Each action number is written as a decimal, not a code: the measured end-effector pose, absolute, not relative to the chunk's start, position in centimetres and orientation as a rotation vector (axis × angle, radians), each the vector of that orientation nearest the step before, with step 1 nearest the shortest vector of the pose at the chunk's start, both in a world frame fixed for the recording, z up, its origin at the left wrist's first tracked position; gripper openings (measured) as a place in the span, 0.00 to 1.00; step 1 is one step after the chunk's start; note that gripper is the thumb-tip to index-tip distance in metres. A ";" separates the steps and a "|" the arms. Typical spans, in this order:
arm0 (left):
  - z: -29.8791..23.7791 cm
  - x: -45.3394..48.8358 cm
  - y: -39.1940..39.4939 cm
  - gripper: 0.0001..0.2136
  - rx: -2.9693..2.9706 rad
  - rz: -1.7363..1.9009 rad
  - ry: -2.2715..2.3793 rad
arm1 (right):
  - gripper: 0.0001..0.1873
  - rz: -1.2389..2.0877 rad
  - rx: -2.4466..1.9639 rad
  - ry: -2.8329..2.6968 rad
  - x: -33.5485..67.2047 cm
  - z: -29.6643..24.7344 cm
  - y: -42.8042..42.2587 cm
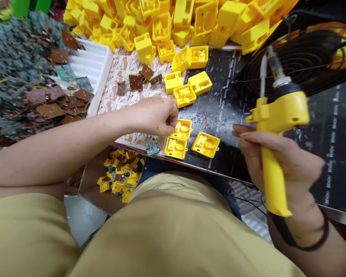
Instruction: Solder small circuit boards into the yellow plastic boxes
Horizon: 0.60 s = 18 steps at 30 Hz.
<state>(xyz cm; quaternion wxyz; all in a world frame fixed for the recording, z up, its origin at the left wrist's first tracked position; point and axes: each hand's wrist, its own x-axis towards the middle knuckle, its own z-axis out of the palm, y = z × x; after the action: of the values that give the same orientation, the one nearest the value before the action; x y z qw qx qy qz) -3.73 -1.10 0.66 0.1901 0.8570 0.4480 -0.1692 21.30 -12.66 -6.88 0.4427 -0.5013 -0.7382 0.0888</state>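
My right hand (294, 161) is wrapped around the handle of a yellow soldering gun (282, 109), its tip raised toward the back of the bench. My left hand (154, 115) has its fingers curled down at the edge of an open yellow plastic housing (184, 129). Whatever those fingers pinch, if anything, is hidden. Just below lies a second open housing (175, 147), with a third housing (206, 144) to its right. Beyond the left knuckles sits another yellow housing (185, 95). A small green circuit board (152, 147) rests near the bench edge.
Yellow housings (161, 27) are heaped at the back. A pile of circuit boards (25, 77) fills the left side, beside a white ribbed tray (92, 61). Loose brown boards (136, 82) lie mid-bench. A black fan (305, 57) stands back right. Below is a cardboard box (96, 192) of parts.
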 end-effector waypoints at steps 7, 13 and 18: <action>2.0 -7.5 -0.8 0.14 2.536 -0.066 1.061 | 0.26 0.309 -1.018 -2.068 20.1 -8.8 -11.8; -0.1 -7.2 -3.5 0.26 2.625 0.049 0.692 | 0.23 0.245 -0.974 -2.133 20.0 -9.4 -11.5; -1.4 -8.5 -6.8 0.32 2.826 -0.015 0.785 | 0.25 0.176 -1.064 -2.077 20.1 -9.4 -11.7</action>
<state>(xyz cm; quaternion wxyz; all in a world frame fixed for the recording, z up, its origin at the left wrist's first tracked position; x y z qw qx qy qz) -8.47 -6.79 -1.37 0.1041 0.9583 0.2662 -0.0051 20.12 -11.72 -9.44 0.3900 -0.4188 -0.8171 0.0694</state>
